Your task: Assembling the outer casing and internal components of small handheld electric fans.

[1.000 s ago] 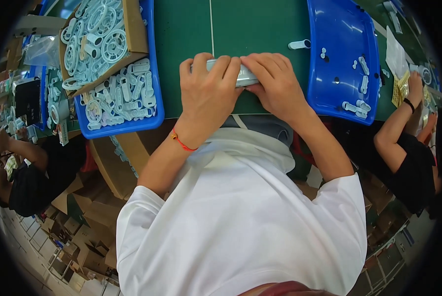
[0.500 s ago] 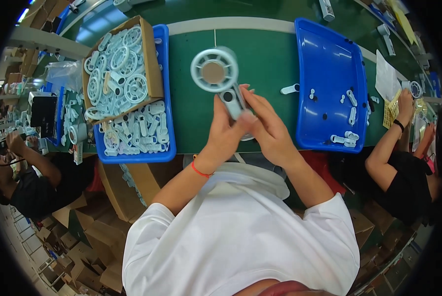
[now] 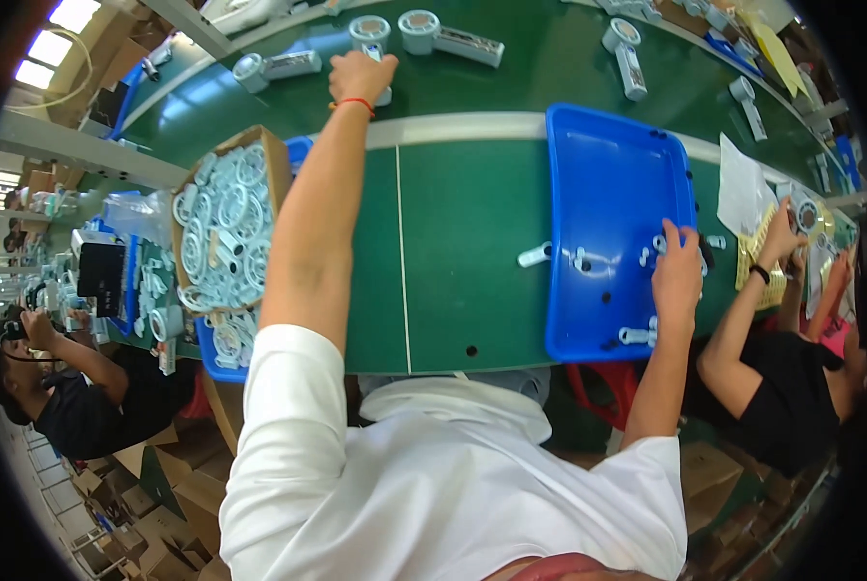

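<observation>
My left hand (image 3: pixel 361 79) reaches far forward over the green surface beyond the pale rail. Its fingers are closed round the handle of a pale handheld fan housing (image 3: pixel 368 32), whose round head shows past the hand. My right hand (image 3: pixel 677 276) is over the right side of the blue tray (image 3: pixel 608 174). Its fingers are bent together by the small white plastic parts there; whatever they pinch is mostly hidden. More small white parts (image 3: pixel 637 336) lie toward the tray's near edge. A white handle piece (image 3: pixel 534 256) rests by the tray's left edge.
More fan housings (image 3: pixel 467 44) lie on the far green surface. At left, a cardboard box (image 3: pixel 276 165) of white rings and parts stands over another blue tray (image 3: pixel 222 362). People work on both sides; a co-worker's hand (image 3: pixel 780 237) is at the right.
Both hands held the fan housing together over the table. Now the left hand has carried it far forward, and the right hand has moved right to the blue tray. The view has shifted.
</observation>
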`<act>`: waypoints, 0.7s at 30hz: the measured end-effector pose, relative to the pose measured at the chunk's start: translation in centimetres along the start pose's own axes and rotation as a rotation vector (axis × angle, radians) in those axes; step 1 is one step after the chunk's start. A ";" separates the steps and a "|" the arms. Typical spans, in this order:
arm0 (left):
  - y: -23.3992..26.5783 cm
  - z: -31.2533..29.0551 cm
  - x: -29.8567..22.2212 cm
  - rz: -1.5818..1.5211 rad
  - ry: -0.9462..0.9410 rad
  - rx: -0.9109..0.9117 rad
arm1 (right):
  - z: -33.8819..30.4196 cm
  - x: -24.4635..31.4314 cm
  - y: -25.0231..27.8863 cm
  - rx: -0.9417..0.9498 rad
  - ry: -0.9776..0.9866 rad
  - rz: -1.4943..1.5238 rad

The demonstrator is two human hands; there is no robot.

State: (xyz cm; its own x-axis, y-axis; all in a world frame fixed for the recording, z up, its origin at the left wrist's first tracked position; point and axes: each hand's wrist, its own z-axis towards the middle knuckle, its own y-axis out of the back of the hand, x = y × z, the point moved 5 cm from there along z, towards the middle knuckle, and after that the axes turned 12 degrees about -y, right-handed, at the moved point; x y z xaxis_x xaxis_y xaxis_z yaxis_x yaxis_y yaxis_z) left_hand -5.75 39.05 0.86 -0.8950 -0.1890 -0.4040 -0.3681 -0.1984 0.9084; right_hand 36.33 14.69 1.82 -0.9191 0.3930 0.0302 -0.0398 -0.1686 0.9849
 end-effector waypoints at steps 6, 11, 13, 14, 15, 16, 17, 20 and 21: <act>1.6 -1.5 -5.9 0.105 -0.295 -0.460 | 0.2 -1.0 -0.8 0.032 -0.074 0.056; -4.5 -1.1 -13.4 -0.120 -0.265 0.095 | -1.3 5.4 3.3 0.270 0.057 0.851; -6.4 0.4 -12.1 -0.070 -0.183 0.086 | -4.0 9.8 3.5 0.574 0.101 1.093; -6.8 0.9 -12.3 -0.127 -0.170 0.058 | -5.7 11.3 2.3 0.636 0.272 1.111; -6.9 1.0 -12.8 -0.186 -0.184 0.048 | -7.2 12.9 2.4 0.615 0.449 1.097; -6.7 0.5 -13.1 -0.239 -0.186 0.039 | -8.8 13.8 1.7 0.768 0.449 1.014; -5.8 0.1 -13.3 -0.329 -0.221 -0.010 | -10.0 14.4 1.5 0.712 0.504 0.890; -2.8 -2.1 -13.5 -0.610 -0.376 -0.137 | -11.6 14.9 2.4 0.387 0.729 0.480; -1.5 -3.1 -12.9 -0.595 -0.355 -0.135 | -11.5 14.9 2.8 0.267 0.793 0.304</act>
State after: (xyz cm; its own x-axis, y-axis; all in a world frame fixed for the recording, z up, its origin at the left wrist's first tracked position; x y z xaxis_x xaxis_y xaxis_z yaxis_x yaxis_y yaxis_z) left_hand 7.11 38.76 4.41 -0.5882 0.3093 -0.7472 -0.8065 -0.2929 0.5136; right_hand 17.97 9.67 3.07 -0.8801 -0.3923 0.2673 0.2517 0.0918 0.9634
